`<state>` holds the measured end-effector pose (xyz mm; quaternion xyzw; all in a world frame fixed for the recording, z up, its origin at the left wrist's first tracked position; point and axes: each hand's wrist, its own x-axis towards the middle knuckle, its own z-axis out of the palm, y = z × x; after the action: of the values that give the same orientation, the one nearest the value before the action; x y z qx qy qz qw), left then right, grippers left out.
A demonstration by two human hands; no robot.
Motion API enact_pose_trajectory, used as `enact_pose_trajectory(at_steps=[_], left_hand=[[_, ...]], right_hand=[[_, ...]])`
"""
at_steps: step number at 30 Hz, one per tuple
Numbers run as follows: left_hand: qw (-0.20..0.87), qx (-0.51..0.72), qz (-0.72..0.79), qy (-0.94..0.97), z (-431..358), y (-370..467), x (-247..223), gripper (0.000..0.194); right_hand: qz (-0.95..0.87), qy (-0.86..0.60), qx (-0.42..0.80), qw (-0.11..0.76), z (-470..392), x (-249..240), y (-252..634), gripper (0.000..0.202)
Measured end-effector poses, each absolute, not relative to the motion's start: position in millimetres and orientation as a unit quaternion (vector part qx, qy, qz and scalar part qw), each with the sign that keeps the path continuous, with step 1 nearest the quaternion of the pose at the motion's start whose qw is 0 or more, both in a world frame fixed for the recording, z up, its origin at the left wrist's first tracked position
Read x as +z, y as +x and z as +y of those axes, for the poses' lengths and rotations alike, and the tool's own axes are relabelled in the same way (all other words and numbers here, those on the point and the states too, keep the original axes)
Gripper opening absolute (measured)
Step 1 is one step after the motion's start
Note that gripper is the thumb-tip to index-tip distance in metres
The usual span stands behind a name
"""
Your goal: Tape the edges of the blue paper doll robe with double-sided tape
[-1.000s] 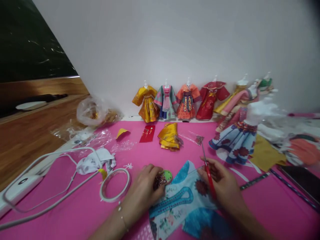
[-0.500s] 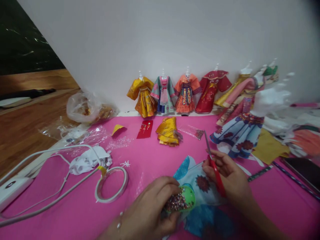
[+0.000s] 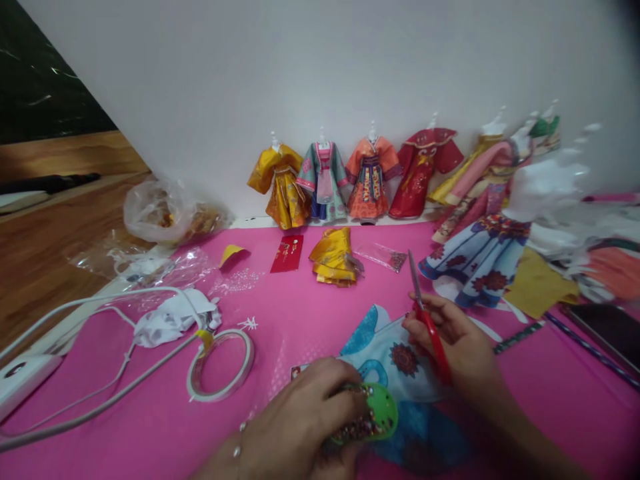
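My left hand (image 3: 310, 417) is closed around a small green container (image 3: 384, 411) of tiny multicoloured beads, its fingers over the near side. In my right hand (image 3: 463, 343) is a pair of red-handled scissors (image 3: 436, 343), with the blades pointing up and away from me. Beneath both hands lies a pale blue fabric piece (image 3: 385, 337) with dark red flower prints and bright blue shapes. Part of the fabric is hidden by my hands. A small card-like edge (image 3: 299, 371) shows just beyond my left knuckles.
Several dressed doll forms (image 3: 373, 177) stand along the wall. Folded yellow fabric (image 3: 334, 259), a red packet (image 3: 287, 254) and a bead bag (image 3: 383, 256) lie on the pink surface. Left are a tape roll (image 3: 247, 367) and white cables (image 3: 100, 401); right, a blue-white skirt (image 3: 475, 260) and a phone (image 3: 605, 331).
My left hand and the green container have shifted slightly toward me and to the right, uncovering more blue fabric and the card-like edge. The right hand still holds the scissors. The view has tilted slightly.
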<state>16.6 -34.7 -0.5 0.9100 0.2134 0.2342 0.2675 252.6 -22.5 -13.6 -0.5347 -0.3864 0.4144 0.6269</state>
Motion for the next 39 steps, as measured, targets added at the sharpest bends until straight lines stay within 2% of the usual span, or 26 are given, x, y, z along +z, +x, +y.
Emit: enact_pose_trajectory(at_steps=[9, 24, 31, 36, 39], left_hand=[[0.268, 0.229, 0.234, 0.906, -35.3, 16.5, -0.8, 0.055], [0.280, 0.247, 0.248, 0.894, -30.3, 15.3, -2.7, 0.043], [0.202, 0.334, 0.352, 0.851, -20.5, 11.7, 1.9, 0.034], [0.188, 0.319, 0.424, 0.826, -15.8, 11.1, 0.3, 0.024], [0.205, 0.308, 0.420, 0.829, -16.0, 11.8, -5.3, 0.029]], right_hand=[[-0.384, -0.534, 0.423, 0.623, -22.0, -10.3, 253.0, 0.056], [-0.379, -0.525, 0.430, 0.629, -22.8, -16.9, 252.8, 0.056], [-0.380, -0.517, 0.439, 0.629, -22.9, -16.9, 253.2, 0.056], [-0.388, -0.517, 0.434, 0.627, -23.5, -15.2, 253.2, 0.055], [-0.397, -0.521, 0.423, 0.626, -22.6, -14.8, 253.4, 0.053]])
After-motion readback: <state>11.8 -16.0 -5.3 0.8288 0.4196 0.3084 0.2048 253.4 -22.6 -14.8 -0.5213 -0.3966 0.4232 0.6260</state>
